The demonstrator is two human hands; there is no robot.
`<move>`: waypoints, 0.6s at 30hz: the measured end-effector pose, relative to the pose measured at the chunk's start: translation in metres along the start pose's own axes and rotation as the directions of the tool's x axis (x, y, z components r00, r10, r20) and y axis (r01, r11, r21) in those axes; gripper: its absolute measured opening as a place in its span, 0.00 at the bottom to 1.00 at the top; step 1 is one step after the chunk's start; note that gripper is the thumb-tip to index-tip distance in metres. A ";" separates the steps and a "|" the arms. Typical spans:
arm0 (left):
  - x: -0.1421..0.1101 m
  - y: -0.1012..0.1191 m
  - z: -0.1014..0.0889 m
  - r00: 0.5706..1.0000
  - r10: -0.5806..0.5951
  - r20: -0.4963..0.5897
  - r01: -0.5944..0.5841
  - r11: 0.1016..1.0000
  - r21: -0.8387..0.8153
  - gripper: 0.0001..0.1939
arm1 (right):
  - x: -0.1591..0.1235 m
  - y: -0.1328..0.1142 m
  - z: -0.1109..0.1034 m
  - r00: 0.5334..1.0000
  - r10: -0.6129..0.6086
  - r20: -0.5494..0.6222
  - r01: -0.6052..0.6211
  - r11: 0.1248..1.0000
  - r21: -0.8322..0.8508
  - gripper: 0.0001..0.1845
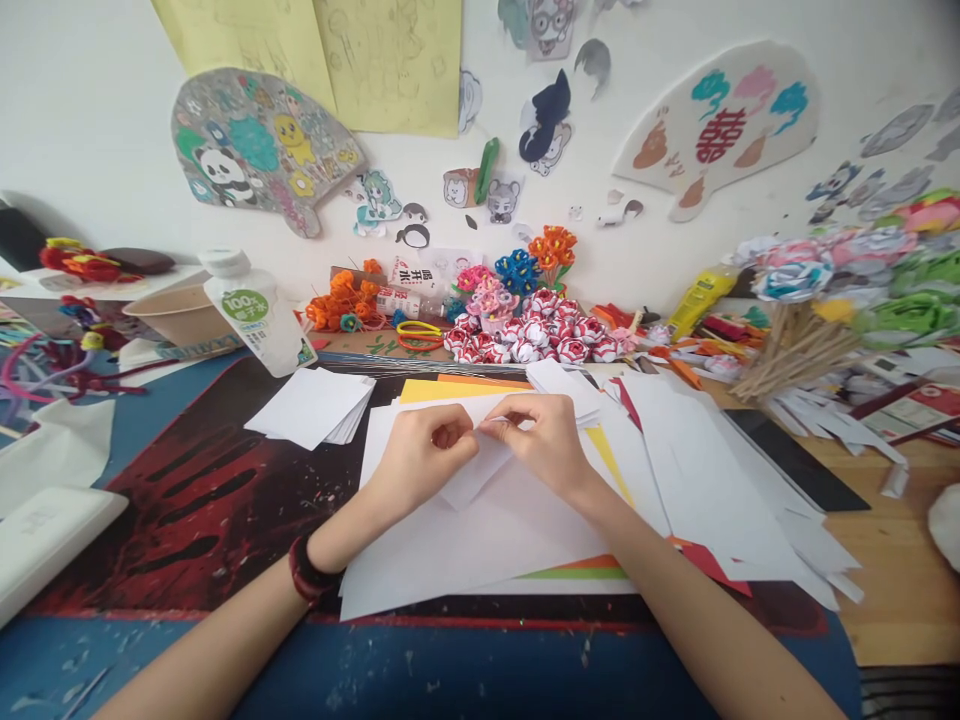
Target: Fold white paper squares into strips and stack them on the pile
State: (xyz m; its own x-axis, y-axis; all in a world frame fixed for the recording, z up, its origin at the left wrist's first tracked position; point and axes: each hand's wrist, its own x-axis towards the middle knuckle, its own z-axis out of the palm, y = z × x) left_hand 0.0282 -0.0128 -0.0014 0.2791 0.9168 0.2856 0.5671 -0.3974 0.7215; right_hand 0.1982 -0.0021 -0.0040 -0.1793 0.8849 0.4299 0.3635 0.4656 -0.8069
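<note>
My left hand (424,452) and my right hand (540,440) meet over the middle of the desk, fingertips pinched close together. Between them they grip a small sheet of white paper (476,480), whose lower part hangs beneath the fingers. Its upper edge is mostly hidden by my fingers. Underneath lies a large white sheet (450,560) on a pile, with yellow, orange and green edges sticking out. To the left of my left hand sits a stack of white paper squares (309,405).
Behind the pile are red-and-white paper flowers (559,330) and yellow-handled scissors (420,335). A white bottle (255,310) stands back left beside a paper bowl (180,315). More white sheets (712,480) lie right, near a black flat panel (795,460). A white case (56,540) is at left.
</note>
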 end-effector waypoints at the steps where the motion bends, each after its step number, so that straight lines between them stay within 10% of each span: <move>1: 0.000 0.000 -0.001 1.000 -0.003 0.001 0.003 1.000 0.009 0.06 | 0.000 0.000 -0.001 1.000 -0.005 -0.014 0.005 1.000 -0.007 0.06; 18: 0.005 -0.007 -0.017 0.999 -0.021 -0.033 0.025 0.991 0.130 0.06 | 0.015 0.019 -0.025 0.973 0.036 -0.227 -0.038 0.999 -0.004 0.04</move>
State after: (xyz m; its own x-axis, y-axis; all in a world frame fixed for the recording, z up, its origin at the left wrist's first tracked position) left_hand 0.0126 -0.0047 0.0060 0.2414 0.9256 0.2915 0.6696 -0.3763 0.6403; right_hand 0.2253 0.0200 -0.0031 0.0461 0.8753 0.4814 0.3738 0.4318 -0.8209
